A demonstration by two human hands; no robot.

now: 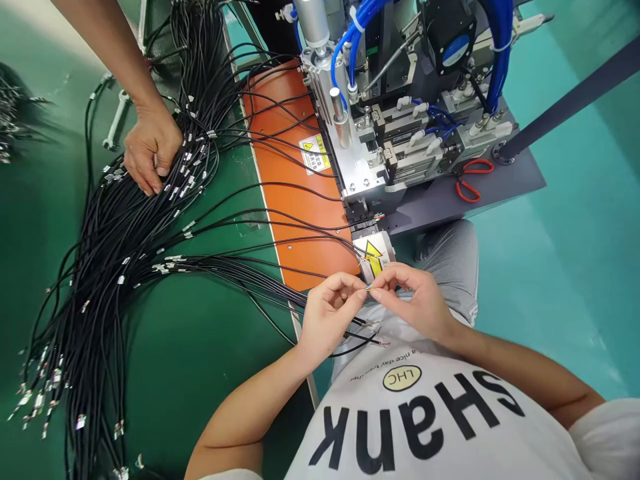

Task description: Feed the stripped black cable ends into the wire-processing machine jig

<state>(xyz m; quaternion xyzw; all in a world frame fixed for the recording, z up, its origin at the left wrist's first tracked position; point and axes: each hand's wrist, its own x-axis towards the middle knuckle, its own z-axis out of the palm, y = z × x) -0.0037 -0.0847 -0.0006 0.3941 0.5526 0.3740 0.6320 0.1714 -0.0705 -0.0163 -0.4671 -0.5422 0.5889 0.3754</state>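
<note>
In front of my body, my left hand (330, 317) pinches the stripped end of a black cable between thumb and finger. Opposite it, my right hand (420, 303) grips the thin coloured wires (369, 288) of that end with its fingertips. A bundle of black cables (250, 273) runs from the table to beneath my left hand. Some of its stripped ends (383, 343) hang over my lap. Just beyond my fingers is a machine's feed end with a yellow arrow label (373, 259). Several cables lie across the orange plate (305, 227) towards it.
A co-worker's hand (153, 147) rests on a large heap of black cables (110, 267) on the green table (200, 380). A wrench (117, 120) lies behind it. The machine (360, 153) with blue hoses stands ahead, red-handled scissors (473, 180) on its base.
</note>
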